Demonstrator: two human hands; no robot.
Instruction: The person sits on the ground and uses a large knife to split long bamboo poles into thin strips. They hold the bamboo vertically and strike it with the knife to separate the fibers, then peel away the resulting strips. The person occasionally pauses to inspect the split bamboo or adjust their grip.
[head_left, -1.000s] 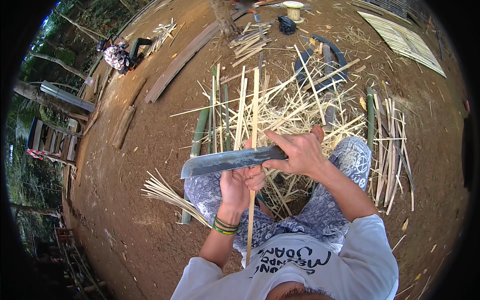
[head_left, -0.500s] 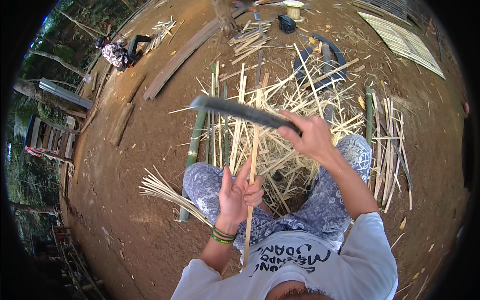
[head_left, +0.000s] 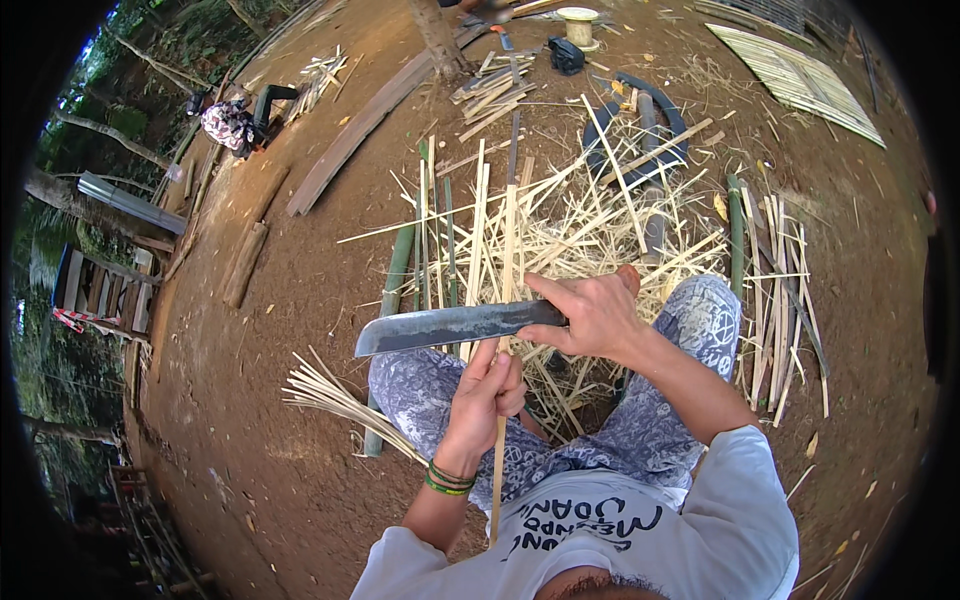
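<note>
A long bamboo strip point(head_left: 511, 225) runs from my lap out over the pile, pale and narrow. My left hand point(head_left: 483, 393) is closed around it, thumb and fingers pinching it just on the near side of the blade. Crosswise over the strip lies a machete point(head_left: 450, 326), its broad dark blade pointing left. My right hand point(head_left: 592, 315) grips the machete at its handle, with thumb and forefinger reaching onto the base of the blade. The blade's edge meets the strip, or sits right above it; which one I cannot tell.
Bamboo shavings point(head_left: 590, 270) heap up between my knees. A green bamboo pole point(head_left: 397, 270) lies left, near a bundle of thin strips point(head_left: 345, 400). More strips point(head_left: 780, 300) lie right. Beyond are a dark tyre-like ring point(head_left: 597, 150), a tree trunk point(head_left: 437, 40) and a seated person point(head_left: 232, 125).
The machete has come down and toward me, from a raised slant to lying across the strip. My left fingers have closed more tightly, the thumb now pressed onto the strip.
</note>
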